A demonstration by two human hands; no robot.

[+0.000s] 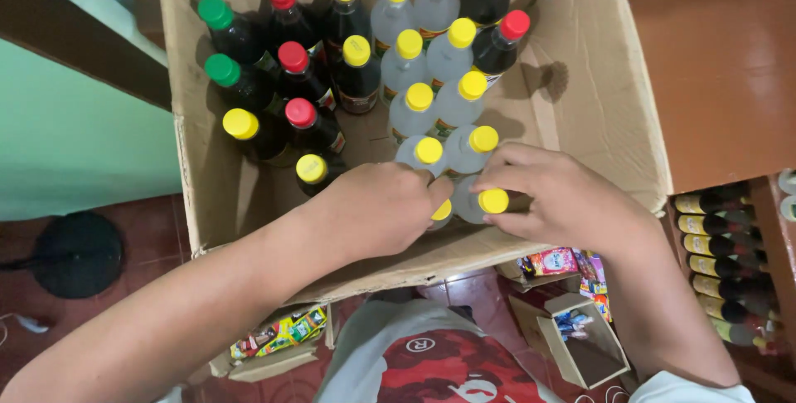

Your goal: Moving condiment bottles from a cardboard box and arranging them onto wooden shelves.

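A large cardboard box (597,96) holds several upright bottles: dark ones with green, red and yellow caps on the left, clear ones with yellow caps (419,96) in the middle. My left hand (377,208) is closed over a clear bottle whose yellow cap (443,211) peeks out by the fingers. My right hand (555,196) grips the neck of another clear bottle with a yellow cap (493,201), right beside the left hand, at the near end of the clear row.
A shelf at the right (725,266) holds rows of dark bottles lying with yellow labels. Small open cartons (580,345) and snack packets (282,332) sit on the red tiled floor below the box. A black round stand base (79,254) is at the left.
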